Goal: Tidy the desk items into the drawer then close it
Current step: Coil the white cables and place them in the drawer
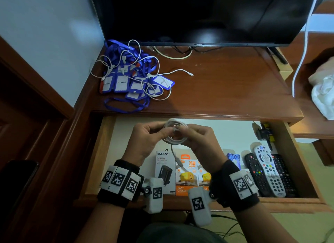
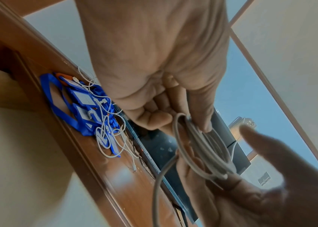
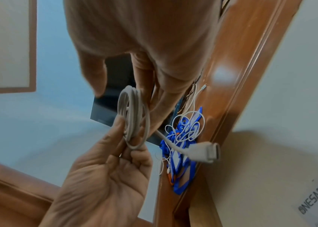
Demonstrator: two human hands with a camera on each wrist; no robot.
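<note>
Hands (image 1: pixel 174 136) both grip a coiled white cable (image 1: pixel 175 133) above the open drawer (image 1: pixel 289 157); lanyards (image 1: pixel 130 79) remain on the worktop (image 1: pixel 226 90).

The wooden desk (image 1: pixel 216 90) carries a black TV (image 1: pixel 198 16) at the back and, at its left end, a heap of blue lanyards (image 1: pixel 132 79) with white badges, a thin white cable (image 1: pixel 162 74) tangled over them. The open drawer (image 1: pixel 303 170) below holds two charger boxes (image 1: pixel 180 172) (one white, one orange) and three remotes (image 1: pixel 269 172) side by side at the right.
</note>
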